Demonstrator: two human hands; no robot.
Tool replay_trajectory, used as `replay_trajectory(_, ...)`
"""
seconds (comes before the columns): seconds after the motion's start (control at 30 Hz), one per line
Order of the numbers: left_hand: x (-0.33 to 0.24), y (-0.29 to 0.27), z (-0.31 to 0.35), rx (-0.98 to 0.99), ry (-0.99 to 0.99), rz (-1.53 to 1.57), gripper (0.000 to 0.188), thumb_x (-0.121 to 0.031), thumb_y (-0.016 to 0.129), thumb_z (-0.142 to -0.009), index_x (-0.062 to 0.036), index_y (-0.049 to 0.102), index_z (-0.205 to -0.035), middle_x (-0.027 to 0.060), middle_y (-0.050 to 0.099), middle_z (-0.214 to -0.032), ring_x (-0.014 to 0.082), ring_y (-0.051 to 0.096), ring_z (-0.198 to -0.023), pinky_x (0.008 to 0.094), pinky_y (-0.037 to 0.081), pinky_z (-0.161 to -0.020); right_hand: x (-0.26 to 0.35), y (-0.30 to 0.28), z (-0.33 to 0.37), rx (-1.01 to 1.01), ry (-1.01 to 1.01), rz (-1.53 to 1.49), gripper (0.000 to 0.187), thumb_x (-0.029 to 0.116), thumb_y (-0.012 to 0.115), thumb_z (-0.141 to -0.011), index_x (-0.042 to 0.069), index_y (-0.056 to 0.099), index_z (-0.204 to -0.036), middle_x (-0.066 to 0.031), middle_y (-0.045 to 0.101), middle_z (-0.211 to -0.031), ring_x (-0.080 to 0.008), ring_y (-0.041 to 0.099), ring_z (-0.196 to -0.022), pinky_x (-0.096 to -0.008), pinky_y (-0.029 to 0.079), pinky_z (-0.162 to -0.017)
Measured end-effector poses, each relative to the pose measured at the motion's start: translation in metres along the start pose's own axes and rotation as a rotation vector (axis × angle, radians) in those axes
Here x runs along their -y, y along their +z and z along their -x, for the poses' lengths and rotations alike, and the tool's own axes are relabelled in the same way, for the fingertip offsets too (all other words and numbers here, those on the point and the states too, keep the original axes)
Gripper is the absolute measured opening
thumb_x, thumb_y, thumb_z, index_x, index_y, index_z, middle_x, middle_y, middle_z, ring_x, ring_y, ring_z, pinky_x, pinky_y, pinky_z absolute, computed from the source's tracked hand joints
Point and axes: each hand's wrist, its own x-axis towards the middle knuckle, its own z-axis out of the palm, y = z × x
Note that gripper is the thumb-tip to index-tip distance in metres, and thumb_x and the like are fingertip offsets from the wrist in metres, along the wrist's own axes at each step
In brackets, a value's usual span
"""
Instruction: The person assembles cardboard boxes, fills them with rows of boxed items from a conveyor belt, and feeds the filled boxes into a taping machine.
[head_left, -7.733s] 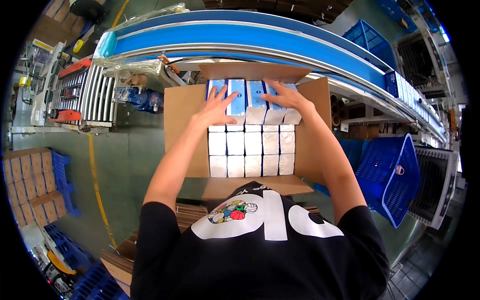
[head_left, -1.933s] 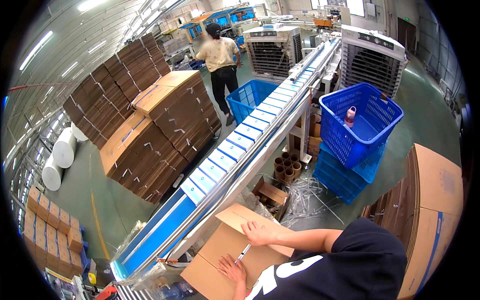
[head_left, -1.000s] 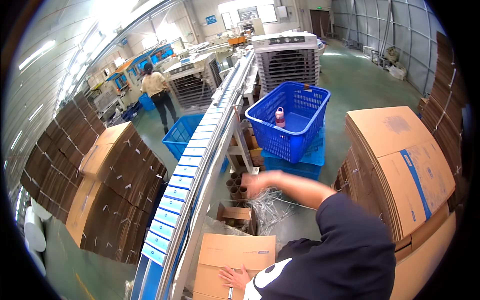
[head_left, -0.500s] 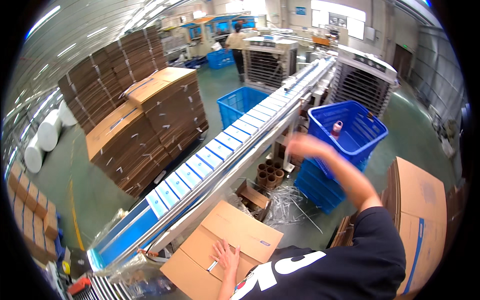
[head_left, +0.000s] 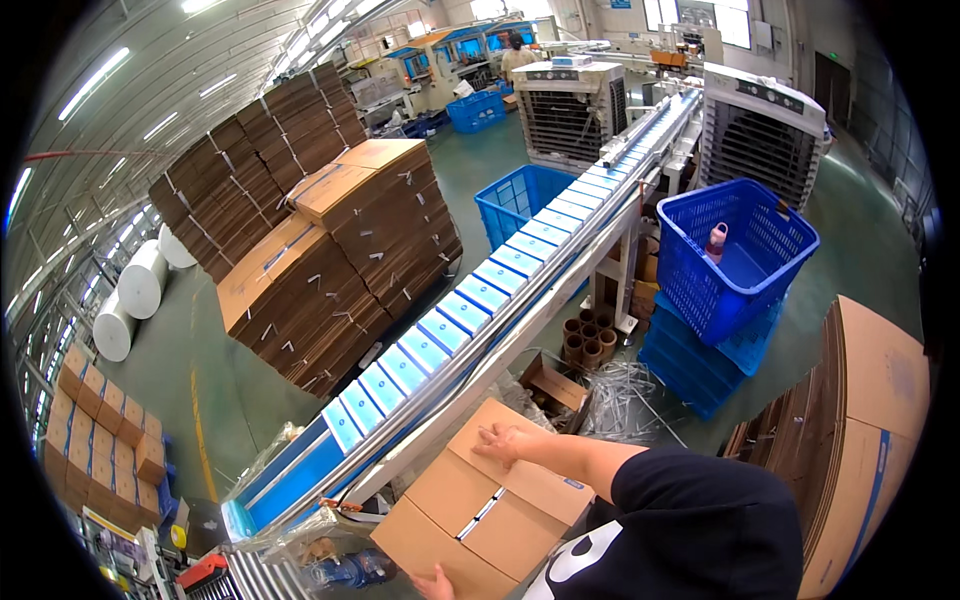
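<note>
In front of me is a brown cardboard carton (head_left: pixel 455 485) with its top flaps folded down. A narrow gap along the middle seam shows something white and dark inside. My right hand (head_left: pixel 505 444) lies on the far part of the top, fingers spread. Low at the carton's near left edge, my left hand (head_left: pixel 434 584) rests with its fingers apart; part of it is cut off by the frame. Beyond the carton, a conveyor (head_left: pixel 290 475) carries a row of flat white-and-blue packs (head_left: pixel 403 368).
Right of the conveyor, a blue crate (head_left: pixel 735 290) with a pink bottle sits on other crates. Flattened cartons (head_left: pixel 870 470) stand at my right; tall cardboard stacks (head_left: pixel 340 290) rise beyond the conveyor. Cardboard tubes (head_left: pixel 590 340) and plastic scraps lie on the floor. A roller track (head_left: pixel 265 578) runs lower left.
My right hand has come down from the air onto the carton's top. My left hand has slid from the top to the near left edge. The view has shifted.
</note>
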Motion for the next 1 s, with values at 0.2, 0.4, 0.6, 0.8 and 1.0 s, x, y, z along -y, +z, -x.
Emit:
replay_trajectory(0.2, -0.048, -0.047, 0.053, 0.234, 0.073, -0.009, 0.063, -0.034, 0.050, -0.088, -0.0033, 0.027, -0.137, 0.0242, 0.049, -0.117, 0.0392, 0.046, -0.107, 0.0481, 0.036, -0.090, -0.027, -0.021, -0.012, 0.088, 0.053, -0.058, 0.105, 0.034, 0.083, -0.057, 0.034, 0.021, -0.141, -0.0100, 0.014, -0.148, -0.0365, 0.026, -0.129, -0.0598, 0.041, -0.087)
replay_trajectory(0.4, -0.129, -0.096, 0.107, 0.354, 0.165, 0.000, 0.065, -0.031, 0.050, -0.086, -0.0056, 0.021, -0.139, 0.0270, 0.053, -0.106, 0.0419, 0.052, -0.095, 0.0483, 0.041, -0.081, -0.047, -0.022, -0.029, 0.094, 0.051, 0.091, 0.111, 0.046, 0.080, -0.058, 0.028, 0.012, -0.144, -0.0105, 0.014, -0.148, -0.0356, 0.016, -0.135, -0.0627, 0.034, -0.094)
replay_trajectory(0.6, -0.206, -0.108, 0.142, 0.445, 0.136, -0.047, 0.069, -0.027, 0.051, -0.085, -0.0080, 0.016, -0.141, 0.0299, 0.058, -0.095, 0.0445, 0.057, -0.084, 0.0485, 0.046, -0.072, -0.064, -0.034, -0.037, 0.137, -0.019, 0.111, 0.114, 0.056, 0.075, -0.059, 0.022, 0.009, -0.145, -0.0086, 0.021, -0.145, -0.0337, 0.020, -0.133, -0.0609, 0.034, -0.095)
replay_trajectory(0.8, -0.227, -0.063, 0.144, 0.267, 0.270, -0.149, 0.062, -0.022, 0.047, -0.086, -0.0080, 0.021, -0.140, 0.0289, 0.060, -0.079, 0.0455, 0.058, -0.072, 0.0511, 0.047, -0.065, -0.103, -0.023, -0.036, -0.039, 0.008, -0.034, 0.091, 0.057, 0.075, -0.058, 0.013, 0.040, -0.129, -0.0050, 0.042, -0.120, -0.0254, 0.036, -0.117, -0.0540, 0.044, -0.082)
replay_trajectory(1.0, -0.227, -0.097, 0.128, 0.169, 0.340, -0.238, 0.048, -0.015, 0.046, -0.086, -0.0068, 0.036, -0.133, 0.0275, 0.061, -0.078, 0.0443, 0.059, -0.073, 0.0515, 0.046, -0.066, -0.136, -0.004, 0.017, -0.137, 0.110, -0.181, 0.080, 0.061, 0.071, -0.059, 0.009, 0.051, -0.117, -0.0059, 0.045, -0.116, -0.0245, 0.039, -0.113, -0.0510, 0.045, -0.078)
